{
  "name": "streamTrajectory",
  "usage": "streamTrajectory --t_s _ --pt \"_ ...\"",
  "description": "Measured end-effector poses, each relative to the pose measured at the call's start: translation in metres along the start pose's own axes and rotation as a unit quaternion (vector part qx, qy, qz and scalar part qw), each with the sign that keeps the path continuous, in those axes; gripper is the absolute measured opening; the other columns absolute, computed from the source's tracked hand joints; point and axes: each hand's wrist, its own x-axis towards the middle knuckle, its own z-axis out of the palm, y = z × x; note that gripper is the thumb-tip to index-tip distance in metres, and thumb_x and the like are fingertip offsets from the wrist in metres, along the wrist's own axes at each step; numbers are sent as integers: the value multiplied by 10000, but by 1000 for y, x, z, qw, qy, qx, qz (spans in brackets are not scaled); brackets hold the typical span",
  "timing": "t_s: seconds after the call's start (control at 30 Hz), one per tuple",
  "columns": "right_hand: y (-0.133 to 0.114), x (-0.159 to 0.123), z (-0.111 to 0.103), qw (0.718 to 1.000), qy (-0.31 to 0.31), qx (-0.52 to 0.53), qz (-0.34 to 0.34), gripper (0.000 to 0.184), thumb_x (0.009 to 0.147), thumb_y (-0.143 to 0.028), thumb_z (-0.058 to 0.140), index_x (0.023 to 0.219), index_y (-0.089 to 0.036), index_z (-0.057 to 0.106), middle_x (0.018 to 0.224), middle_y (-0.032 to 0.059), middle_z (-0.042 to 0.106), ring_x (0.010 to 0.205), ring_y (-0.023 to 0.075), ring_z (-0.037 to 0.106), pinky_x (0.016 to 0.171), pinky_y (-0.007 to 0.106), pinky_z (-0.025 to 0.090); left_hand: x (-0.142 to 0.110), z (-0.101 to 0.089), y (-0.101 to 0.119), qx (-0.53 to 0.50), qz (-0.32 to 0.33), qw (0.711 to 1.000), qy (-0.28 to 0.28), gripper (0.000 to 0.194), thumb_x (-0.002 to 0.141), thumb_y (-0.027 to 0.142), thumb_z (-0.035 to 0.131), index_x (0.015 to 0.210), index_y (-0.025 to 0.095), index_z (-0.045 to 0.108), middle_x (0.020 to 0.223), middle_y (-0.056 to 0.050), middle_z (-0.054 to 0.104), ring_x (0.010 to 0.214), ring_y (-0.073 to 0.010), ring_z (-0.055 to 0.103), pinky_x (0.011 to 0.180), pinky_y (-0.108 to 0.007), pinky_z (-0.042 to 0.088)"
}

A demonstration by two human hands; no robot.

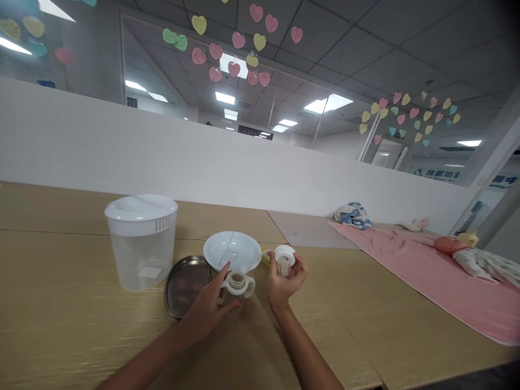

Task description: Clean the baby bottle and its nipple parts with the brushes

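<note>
In my left hand is a clear baby bottle with white side handles and an uncovered round mouth facing up. The fingers lie along its left side. My right hand grips a white collar with a clear teat, held up to the right of the bottle. A thin pale tube runs leftward from the collar towards the bottle. Just behind the bottle sits a white bowl, with a thin clear stick or tube across it. Left of my hand lies a shallow metal tray.
A translucent lidded bucket stands at the left, beside the tray. Something yellow, partly hidden, lies behind my right hand. A pink cloth covers the right side, with a doll on it. Bunched blue-and-white fabric rests against the white wall.
</note>
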Motion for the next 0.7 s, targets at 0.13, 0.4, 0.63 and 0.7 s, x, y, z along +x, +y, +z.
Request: streamTrajectory --t_s 0.13,0.4,0.63,0.7 --pt "-2 11 0 996 2 27 80 559 675 -379 712 1072 -213 354 1029 75 474 862 171 577 725 354 559 0 -1 3 -7 2 1000 1 763 781 406 588 1418 247 200 1342 -81 479 1190 -243 475 820 -301 488" --pt "17 22 1 974 -50 81 203 549 653 -366 713 1040 -239 344 924 -1 551 768 136 623 696 334 576 0 -1 3 -9 3 1000 4 762 772 428 591 1411 235 222 1328 -73 495 1198 -237 467 890 -323 458" --pt "36 19 0 919 -72 168 348 559 558 -319 784 922 -234 369 810 -58 590 677 103 644 715 301 581 0 0 0 -16 3 1000 4 767 771 437 589 1411 230 221 1303 -77 516 1149 -231 511 894 -334 458" --pt "36 17 0 918 -76 171 350 549 562 -306 784 913 -238 367 798 -67 593 671 94 643 701 283 584 0 1 -1 -21 2 1000 1 772 770 431 591 1413 233 213 1296 -78 519 1127 -231 525 881 -341 466"
